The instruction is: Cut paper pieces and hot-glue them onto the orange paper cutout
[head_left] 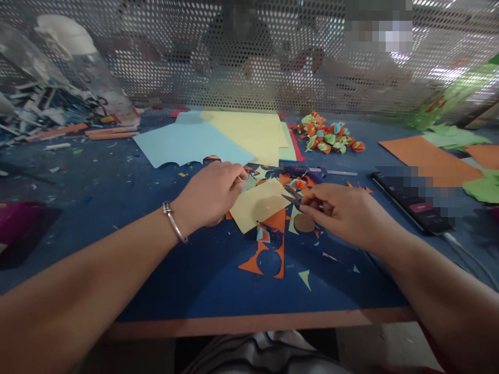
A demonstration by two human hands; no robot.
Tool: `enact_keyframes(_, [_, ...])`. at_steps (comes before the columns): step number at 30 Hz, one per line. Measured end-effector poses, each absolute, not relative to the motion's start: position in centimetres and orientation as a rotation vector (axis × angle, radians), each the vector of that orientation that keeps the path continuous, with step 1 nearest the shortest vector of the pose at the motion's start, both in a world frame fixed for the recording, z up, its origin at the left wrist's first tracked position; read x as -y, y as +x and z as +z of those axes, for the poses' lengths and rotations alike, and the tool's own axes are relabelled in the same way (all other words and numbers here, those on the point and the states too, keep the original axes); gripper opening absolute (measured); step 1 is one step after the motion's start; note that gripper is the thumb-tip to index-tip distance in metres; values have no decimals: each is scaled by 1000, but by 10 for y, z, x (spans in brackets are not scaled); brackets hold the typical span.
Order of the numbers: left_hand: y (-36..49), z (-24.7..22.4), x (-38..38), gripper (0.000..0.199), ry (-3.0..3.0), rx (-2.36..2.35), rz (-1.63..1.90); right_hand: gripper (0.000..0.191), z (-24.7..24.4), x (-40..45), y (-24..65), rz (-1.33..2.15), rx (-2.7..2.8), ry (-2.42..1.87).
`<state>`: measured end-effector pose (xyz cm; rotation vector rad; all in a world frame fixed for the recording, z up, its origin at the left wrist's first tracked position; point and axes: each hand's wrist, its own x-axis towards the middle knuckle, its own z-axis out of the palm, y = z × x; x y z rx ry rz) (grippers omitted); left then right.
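My left hand (212, 195), with a bangle at its wrist, is closed in a pinch. What its fingertips hold is too small to make out. Close to those fingers, a pale yellow sheet of paper (260, 205) overlaps orange and green scraps. On the right, my right hand (339, 210) grips small scissors (293, 197), their blades apart beside the yellow sheet's right edge. Below the blades lies a round brown disc (304, 223). An orange offcut (253, 261) with round holes cut from it is nearer the front edge, by a blue pen (268, 228).
Behind my hands lie large blue paper (187, 140) and yellow paper (249, 130). A pile of coloured paper pieces (331, 136) and a glue gun (306, 171) are to their right. A phone (409, 202) with a cable sits right; a bottle (97, 78) stands back left.
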<state>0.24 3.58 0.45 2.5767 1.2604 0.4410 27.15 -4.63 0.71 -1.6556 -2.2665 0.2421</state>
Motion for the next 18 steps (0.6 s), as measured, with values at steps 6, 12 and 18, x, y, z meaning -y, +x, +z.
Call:
enact_keyframes(6, [15, -6, -35, 28, 2599, -1175, 392, 12, 3, 45, 274, 92, 2376, -1795])
enact_keyframes(12, [18, -6, -42, 16, 2481, -1117, 441, 11, 4, 43, 274, 110, 2416, -1868])
enact_keyframes(18, [17, -9, -44, 23, 2463, -1183, 491, 9, 5, 44, 275, 133, 2359, -1825])
